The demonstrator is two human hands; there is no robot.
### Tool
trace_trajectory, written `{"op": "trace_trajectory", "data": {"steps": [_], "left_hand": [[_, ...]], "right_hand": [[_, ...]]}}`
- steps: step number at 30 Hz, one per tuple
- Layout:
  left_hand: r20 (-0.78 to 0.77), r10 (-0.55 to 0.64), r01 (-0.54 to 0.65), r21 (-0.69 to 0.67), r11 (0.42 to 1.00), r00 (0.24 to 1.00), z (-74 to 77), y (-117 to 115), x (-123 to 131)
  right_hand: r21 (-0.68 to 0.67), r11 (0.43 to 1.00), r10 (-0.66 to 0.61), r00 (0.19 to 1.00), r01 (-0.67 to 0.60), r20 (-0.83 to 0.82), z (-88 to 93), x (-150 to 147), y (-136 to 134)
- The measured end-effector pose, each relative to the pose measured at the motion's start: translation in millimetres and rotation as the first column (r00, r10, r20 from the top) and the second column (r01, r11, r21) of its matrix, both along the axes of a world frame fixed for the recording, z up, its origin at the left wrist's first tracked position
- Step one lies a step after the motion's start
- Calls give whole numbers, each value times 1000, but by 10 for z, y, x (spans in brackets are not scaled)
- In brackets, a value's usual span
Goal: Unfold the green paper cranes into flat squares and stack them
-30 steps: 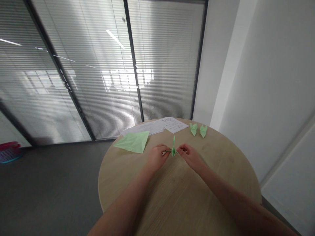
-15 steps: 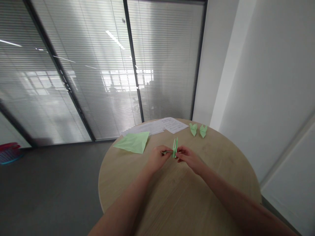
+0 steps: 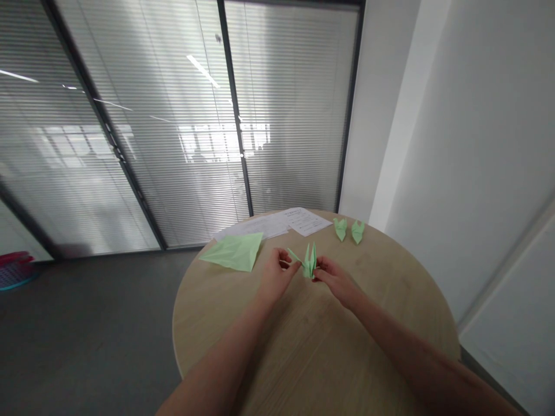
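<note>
A light green origami crane point(image 3: 309, 267), folded from paper, is held a little above the table in front of me. My right hand point(image 3: 332, 274) pinches its right side between thumb and fingers. My left hand point(image 3: 280, 268) is on the other side, its thumb and fingers apart, with the thumb tip at the base of the crane's slanting left point. That point slopes up to the left, while two taller points stand upright beside it. Whether the crane's bottom touches the table cannot be made out.
Two finished green paper figures point(image 3: 340, 229) stand at the back right of the round wooden table point(image 3: 312, 346). A creased green sheet point(image 3: 236, 251) lies at the left, near printed white papers point(image 3: 303, 221). A red and blue basket point(image 3: 16, 270) is on the floor.
The crane's left point, gripped flat by my left hand before, now slants upward. My left fingers have loosened and spread. The crane has turned slightly, and my right hand keeps its hold.
</note>
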State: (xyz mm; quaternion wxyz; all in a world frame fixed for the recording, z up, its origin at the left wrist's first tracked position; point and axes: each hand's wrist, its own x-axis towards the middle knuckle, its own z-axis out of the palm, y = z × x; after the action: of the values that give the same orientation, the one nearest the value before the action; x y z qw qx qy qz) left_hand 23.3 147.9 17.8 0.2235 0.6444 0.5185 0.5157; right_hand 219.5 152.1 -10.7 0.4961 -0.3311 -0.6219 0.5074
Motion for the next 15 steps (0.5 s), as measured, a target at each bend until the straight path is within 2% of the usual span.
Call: {"op": "trace_trajectory", "data": {"steps": [2,4,6,8,10,15], "left_hand": [[-46,30,-29,16,999,998,-10,5,7],[-65,-1,4,33,999,998,-16,0,20],[-28,-132,132,16,991,991,-17,-15,41],[33,-294,294,-22,955,955,-18,-36,63],[69,-381,385,-58,921,922,-23,-57,80],[48,-377,380,-87,921,925,-56,-81,91]], "right_hand": [[42,999,14,1000,-15,14,-20,-21,-3],[86,996,14,1000,-16,25,-42,-44,-4],[135,991,-7,999,3,32,-60,-65,-1],[185,982,-34,999,28,31,-71,-78,2],[231,972,-63,997,52,41,-72,-79,5],[369,906,-270,955,207,127,-50,-39,4]]}}
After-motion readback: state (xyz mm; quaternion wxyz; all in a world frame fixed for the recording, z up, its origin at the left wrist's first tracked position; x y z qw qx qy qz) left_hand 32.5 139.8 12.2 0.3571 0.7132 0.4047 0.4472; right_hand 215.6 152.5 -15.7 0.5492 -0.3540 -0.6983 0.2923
